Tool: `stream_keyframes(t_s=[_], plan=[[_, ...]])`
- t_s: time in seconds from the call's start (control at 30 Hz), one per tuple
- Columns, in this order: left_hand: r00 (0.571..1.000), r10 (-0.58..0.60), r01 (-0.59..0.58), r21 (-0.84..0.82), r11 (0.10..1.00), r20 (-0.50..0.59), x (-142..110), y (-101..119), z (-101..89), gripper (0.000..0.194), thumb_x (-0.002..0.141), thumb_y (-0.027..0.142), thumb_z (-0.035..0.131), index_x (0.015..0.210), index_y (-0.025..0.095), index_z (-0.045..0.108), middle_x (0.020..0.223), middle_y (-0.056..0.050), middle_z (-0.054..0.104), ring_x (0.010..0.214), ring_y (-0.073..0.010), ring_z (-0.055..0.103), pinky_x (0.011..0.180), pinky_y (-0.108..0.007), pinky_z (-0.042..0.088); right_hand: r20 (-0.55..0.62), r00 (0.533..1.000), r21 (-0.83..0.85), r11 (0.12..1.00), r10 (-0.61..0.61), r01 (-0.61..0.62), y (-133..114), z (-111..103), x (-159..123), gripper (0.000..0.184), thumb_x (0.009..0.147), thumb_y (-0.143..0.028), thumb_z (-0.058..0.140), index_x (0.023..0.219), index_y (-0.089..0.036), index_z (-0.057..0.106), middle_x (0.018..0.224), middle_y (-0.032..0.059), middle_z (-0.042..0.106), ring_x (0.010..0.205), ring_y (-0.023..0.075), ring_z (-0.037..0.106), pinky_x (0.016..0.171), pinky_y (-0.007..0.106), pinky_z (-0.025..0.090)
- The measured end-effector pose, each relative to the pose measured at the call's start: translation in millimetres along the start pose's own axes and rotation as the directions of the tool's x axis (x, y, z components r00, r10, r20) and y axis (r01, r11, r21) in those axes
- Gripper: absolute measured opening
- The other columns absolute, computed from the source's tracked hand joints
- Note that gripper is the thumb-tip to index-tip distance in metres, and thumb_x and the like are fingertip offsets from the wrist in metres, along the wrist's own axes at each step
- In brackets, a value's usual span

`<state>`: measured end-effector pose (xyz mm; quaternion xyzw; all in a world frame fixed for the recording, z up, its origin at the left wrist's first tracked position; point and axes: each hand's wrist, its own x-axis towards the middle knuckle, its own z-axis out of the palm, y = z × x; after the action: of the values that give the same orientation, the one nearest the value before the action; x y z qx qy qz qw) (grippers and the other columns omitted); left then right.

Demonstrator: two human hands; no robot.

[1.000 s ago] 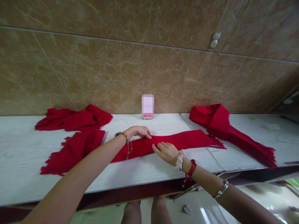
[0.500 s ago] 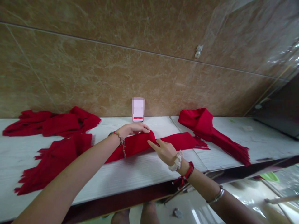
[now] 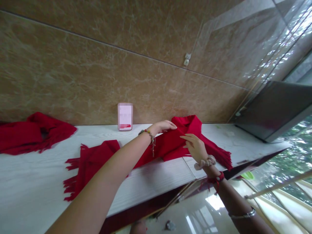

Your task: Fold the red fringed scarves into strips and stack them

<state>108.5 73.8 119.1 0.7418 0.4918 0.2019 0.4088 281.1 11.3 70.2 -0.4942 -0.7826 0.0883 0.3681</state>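
- Landmark: phone (image 3: 125, 117), propped against the wall (image 3: 92, 81) at the back of the counter (image 3: 36, 188).
- Held scarf (image 3: 165, 146): red, lying in front of the phone and running off to its right. Fringed end is front-left of the phone; my forearm hides the middle.
- Left hand (image 3: 165, 126), right of the phone: pinching the scarf's far edge.
- Right hand (image 3: 196, 148), further right: fingers extended at the scarf. Can't tell whether they grip or just touch.
- Looped scarf (image 3: 195, 125), beyond my hands, right of the phone: same red, so edges blend. I could snag it and drag both.
- Crumpled scarf (image 3: 51, 130), left of the phone: well clear of my fingers.
- Other risks: a loose right-hand hold could let the fold slip or skew; a wide sweep of cloth could topple the phone.
- Text: screen pixelated, red bar low down, nothing legible. No brands or labels readable.
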Motion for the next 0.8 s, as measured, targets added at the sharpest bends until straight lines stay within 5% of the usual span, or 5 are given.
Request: stream_keyframes(t_s=[0.17,0.33,0.5,0.8], plan=[[0.997,0.029,-0.018,0.157,0.987,-0.065,-1.0,-11.7,50.2,0.048,0.077,0.035,0.052,0.118,0.011,0.046,0.124,-0.016,0.045,0.113,-0.0290,0.042,0.089,-0.038,0.035,0.010,0.967,0.129,0.959,0.254,-0.253,58.5,10.5,-16.1,0.036,0.061,-0.010,0.041,0.080,-0.021,0.070,0.096,0.0061,0.062,0.078,0.0180,0.061,0.063,0.030,0.054],[0.999,0.030,-0.036,0.554,0.832,0.019,-44.6,-46.8,76.0,0.093,0.065,0.050,0.061,0.137,0.019,0.011,0.145,-0.016,0.002,0.129,-0.0374,0.001,0.098,-0.057,0.015,0.085,0.936,0.373,0.860,0.341,-0.347,74.3,17.7,-24.1,0.027,0.058,-0.018,0.052,0.078,-0.020,0.070,0.100,0.0066,0.061,0.090,0.0217,0.058,0.070,0.033,0.052],[0.999,0.031,-0.040,0.664,0.747,0.025,-71.5,-68.6,73.9,0.078,0.073,0.017,0.048,0.138,0.020,0.006,0.145,-0.011,-0.008,0.131,-0.0310,-0.005,0.101,-0.054,0.013,0.018,0.915,0.572,0.746,0.404,-0.341,68.6,25.4,-14.5,0.031,0.061,-0.041,0.059,0.080,-0.019,0.070,0.107,0.0078,0.058,0.088,0.0216,0.058,0.063,0.030,0.052],[0.984,0.154,-0.174,0.660,0.731,0.089,-80.4,-86.8,86.6,0.066,0.080,0.020,0.037,0.138,0.026,0.006,0.146,-0.008,-0.006,0.130,-0.0306,-0.006,0.099,-0.057,0.012,-0.079,0.939,0.341,0.895,0.333,-0.289,90.6,44.9,-17.2,0.028,0.063,-0.040,0.058,0.077,-0.018,0.070,0.082,0.0081,0.067,0.080,0.0226,0.061,0.070,0.036,0.049]])
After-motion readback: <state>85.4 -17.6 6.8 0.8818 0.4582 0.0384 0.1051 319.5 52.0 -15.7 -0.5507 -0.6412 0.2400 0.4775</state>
